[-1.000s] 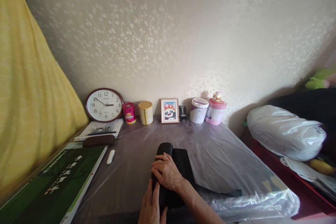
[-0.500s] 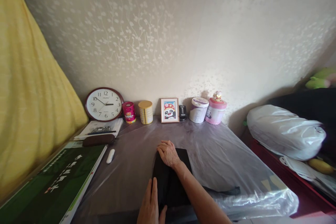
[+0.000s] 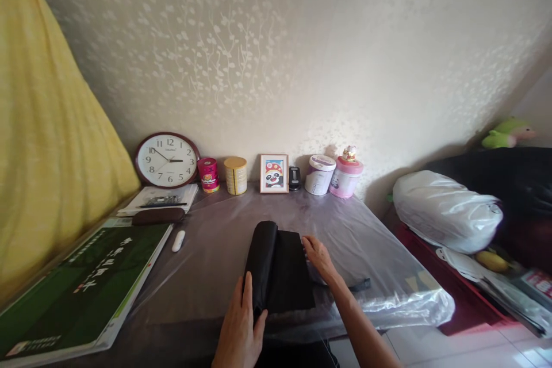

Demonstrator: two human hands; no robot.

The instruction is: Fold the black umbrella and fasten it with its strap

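A black folded cloth item point(image 3: 290, 273) lies on the plastic-covered table; its left side is raised in a thick rounded fold. My left hand point(image 3: 241, 319) holds the near end of that fold, fingers along the outer left side and thumb on the inner side. At the far right edge of the cloth, my right hand point(image 3: 318, 256) is closed with its fingertips on the edge. A dark strap point(image 3: 360, 285) sticks out to the right, beyond my right wrist. What kind of cloth article this is cannot be made out.
Along the wall stand a clock point(image 3: 167, 160), a pink can point(image 3: 209, 175), a yellow-lidded can point(image 3: 235, 176), a panda picture frame point(image 3: 274, 173) and two tubs point(image 3: 320, 175). A green book point(image 3: 86, 287) and a white stick-like object point(image 3: 178, 241) lie left; a white plastic bag point(image 3: 446, 207) sits right.
My right hand has moved from the top of the cloth to its right edge. The cloth's left part now stands up in a rounded fold. The view has shifted slightly.
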